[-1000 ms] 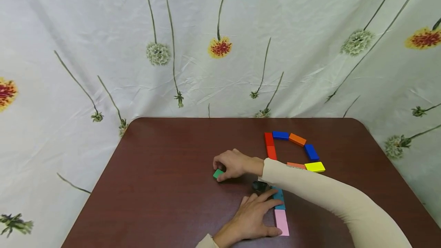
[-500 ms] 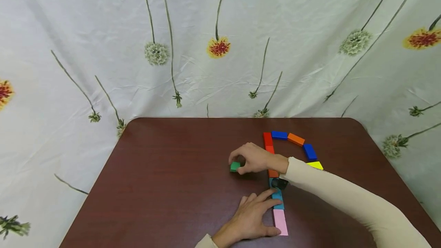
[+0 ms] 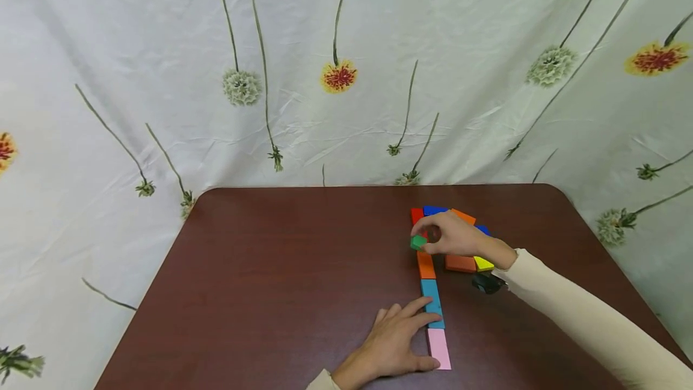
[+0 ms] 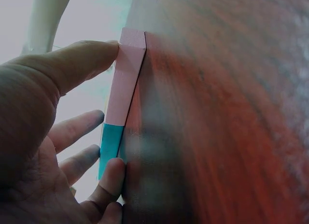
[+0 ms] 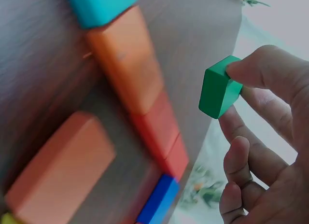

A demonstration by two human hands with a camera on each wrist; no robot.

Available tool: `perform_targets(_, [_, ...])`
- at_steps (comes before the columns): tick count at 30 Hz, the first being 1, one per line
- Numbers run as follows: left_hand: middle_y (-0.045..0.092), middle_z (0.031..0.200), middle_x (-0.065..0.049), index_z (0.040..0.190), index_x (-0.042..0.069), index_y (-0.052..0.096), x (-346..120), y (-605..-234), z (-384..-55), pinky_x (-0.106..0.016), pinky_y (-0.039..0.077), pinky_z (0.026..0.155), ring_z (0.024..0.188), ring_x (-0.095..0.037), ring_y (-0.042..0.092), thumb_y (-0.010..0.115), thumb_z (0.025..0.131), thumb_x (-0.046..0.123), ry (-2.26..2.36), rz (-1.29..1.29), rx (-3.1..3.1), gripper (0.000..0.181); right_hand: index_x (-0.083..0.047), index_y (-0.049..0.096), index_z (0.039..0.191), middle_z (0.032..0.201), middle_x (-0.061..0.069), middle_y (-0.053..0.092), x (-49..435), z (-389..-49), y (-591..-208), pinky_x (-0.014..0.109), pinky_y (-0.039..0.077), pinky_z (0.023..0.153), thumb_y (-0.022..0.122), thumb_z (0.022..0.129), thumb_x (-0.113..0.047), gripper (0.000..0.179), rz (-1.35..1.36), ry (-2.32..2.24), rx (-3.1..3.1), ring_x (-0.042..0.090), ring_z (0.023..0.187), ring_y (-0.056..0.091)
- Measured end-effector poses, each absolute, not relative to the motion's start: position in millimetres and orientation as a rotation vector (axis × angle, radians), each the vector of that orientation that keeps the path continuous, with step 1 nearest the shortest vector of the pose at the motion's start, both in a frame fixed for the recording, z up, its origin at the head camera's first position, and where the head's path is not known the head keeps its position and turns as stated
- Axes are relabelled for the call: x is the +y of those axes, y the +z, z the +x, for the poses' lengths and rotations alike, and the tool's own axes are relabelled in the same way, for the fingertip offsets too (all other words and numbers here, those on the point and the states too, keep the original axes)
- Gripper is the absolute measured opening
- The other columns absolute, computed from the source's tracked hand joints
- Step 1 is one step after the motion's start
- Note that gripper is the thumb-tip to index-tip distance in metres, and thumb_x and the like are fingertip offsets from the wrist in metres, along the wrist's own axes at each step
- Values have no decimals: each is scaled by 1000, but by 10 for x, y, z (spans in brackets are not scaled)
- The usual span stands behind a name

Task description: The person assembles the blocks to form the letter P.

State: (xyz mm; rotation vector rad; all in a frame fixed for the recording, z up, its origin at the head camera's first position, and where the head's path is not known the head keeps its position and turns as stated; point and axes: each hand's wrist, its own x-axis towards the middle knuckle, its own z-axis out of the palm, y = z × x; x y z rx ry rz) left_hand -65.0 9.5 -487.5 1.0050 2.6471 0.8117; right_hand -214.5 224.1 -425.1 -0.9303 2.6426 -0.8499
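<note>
My right hand (image 3: 453,235) pinches a green block (image 3: 418,242) between thumb and fingers, holding it over the red part of a column of blocks. In the right wrist view, the green block (image 5: 215,91) appears raised at the fingertips, apart from the column. My left hand (image 3: 391,342) lies spread at the column's near end. Its fingertips touch the light blue block (image 3: 430,289), and its thumb tip rests at the pink block (image 3: 439,351). Between the blue and the red stands an orange block (image 3: 426,266) in the same line.
Right of the column, a reddish-brown block (image 3: 460,263) and a yellow block (image 3: 484,264) lie beside a gap. Further blue (image 3: 435,210) and orange (image 3: 464,216) blocks curve along the back, partly behind my right hand. Flowered cloth (image 3: 292,77) hangs behind the dark wooden table (image 3: 260,294).
My right hand has carried the green block rightward and away from me, from left of the column to over its red part. The left hand keeps its place.
</note>
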Motion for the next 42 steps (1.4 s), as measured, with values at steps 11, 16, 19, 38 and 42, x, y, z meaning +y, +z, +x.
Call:
perform_targets(11, [40, 157, 12, 139, 35, 58, 78, -4895, -677, -22, 26, 71, 86, -2, 41, 79, 80, 50, 817, 1010, 2640, 64, -9, 70, 111, 100, -1, 71, 2529, -2036, -4422, 23, 48, 67, 78, 85, -16, 28, -868, -844, 2676, 9, 74, 53])
perform_targets(16, [40, 157, 12, 139, 36, 57, 74, -4896, -674, -22, 26, 71, 87, -2, 42, 80, 80, 49, 813, 1013, 2646, 65, -9, 68, 108, 98, -1, 71, 2579, -2009, -4489, 24, 48, 68, 79, 84, -16, 28, -840, -820, 2698, 10, 77, 54])
perform_targets(19, [40, 158, 12, 139, 36, 57, 71, -4901, -677, -22, 26, 71, 86, -2, 41, 79, 80, 50, 811, 1017, 2644, 65, -9, 68, 107, 97, 0, 70, 2595, -1998, -4512, 23, 47, 66, 79, 83, -13, 26, -836, -823, 2690, 9, 74, 53])
perform_targets(38, [39, 158, 11, 140, 34, 57, 51, -4896, -690, -23, 26, 72, 87, -2, 41, 77, 82, 50, 841, 1025, 2608, 63, -10, 68, 108, 94, -2, 70, 2598, -1977, -4567, 23, 44, 60, 79, 85, -17, 26, -832, -767, 2763, 4, 63, 47])
perform_targets(42, [38, 160, 6, 145, 28, 54, -17, -4848, -756, -29, 33, 80, 95, -3, 52, 70, 91, 44, 1021, 1001, 2505, 58, -5, 68, 112, 101, 4, 72, 2730, -1967, -4491, 22, 45, 59, 73, 90, -15, 25, -805, -857, 2820, 4, 64, 49])
